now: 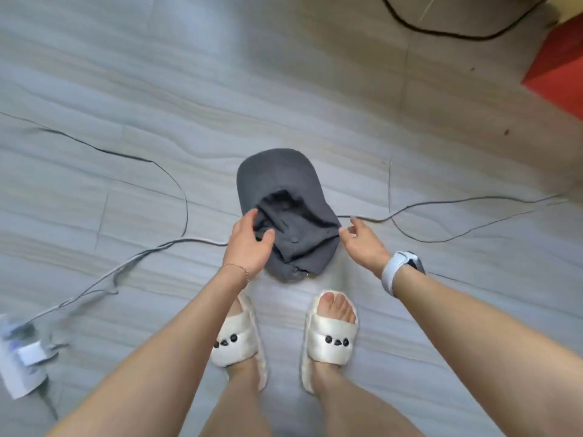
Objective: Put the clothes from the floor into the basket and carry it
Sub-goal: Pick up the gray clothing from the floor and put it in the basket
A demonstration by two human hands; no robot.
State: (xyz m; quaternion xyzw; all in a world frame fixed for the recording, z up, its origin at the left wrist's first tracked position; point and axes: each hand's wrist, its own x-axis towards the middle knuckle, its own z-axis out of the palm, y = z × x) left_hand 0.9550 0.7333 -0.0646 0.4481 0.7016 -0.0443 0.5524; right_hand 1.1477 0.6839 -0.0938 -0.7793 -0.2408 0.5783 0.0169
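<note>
A dark grey cap (pixel 277 181) lies crumpled on the grey floor just ahead of my feet, its brim pointing away from me. My left hand (pixel 249 244) rests on the cap's left side, thumb and fingers curled onto the fabric. My right hand (pixel 359 241) is at the cap's right edge, fingers spread, fingertips touching or nearly touching the cloth. No basket is in view.
Thin grey cables (pixel 176 184) snake across the floor on both sides of the cap. A white power strip or adapter (pixel 22 357) lies at the lower left. A red box (pixel 558 70) stands at the upper right, a black cable (pixel 441 31) near it. My feet wear white slippers (pixel 331 339).
</note>
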